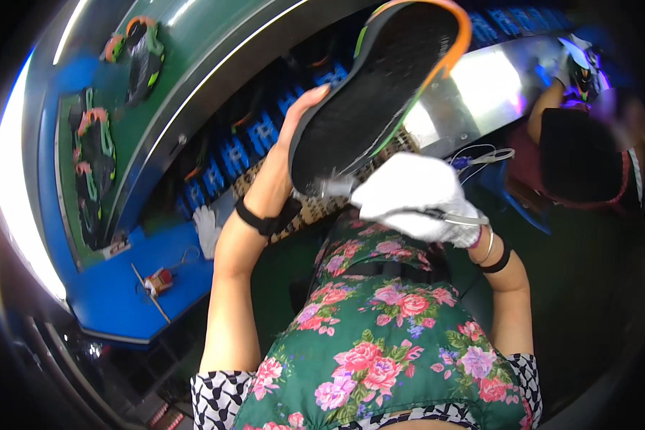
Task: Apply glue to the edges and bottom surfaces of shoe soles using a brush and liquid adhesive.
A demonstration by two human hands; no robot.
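My left hand (299, 115) is closed on the side of a black shoe sole (387, 93), which has an orange and green rim and is held tilted up before me. Most of that hand's fingers are hidden behind the sole. In a white glove, my right hand (416, 193) is closed round a brush (333, 188). The brush's pale, blurred bristles touch the near end of the sole's dark face. A thin metal-looking handle (444, 215) runs across the glove.
Several black, green and orange shoe parts (97, 150) lie on a green surface at left. A blue table (115, 301) bears a small red object (159, 281); a white glove (206, 231) lies by its edge. Blue racks (229, 154) stand beyond. A co-worker (580, 154) sits at right.
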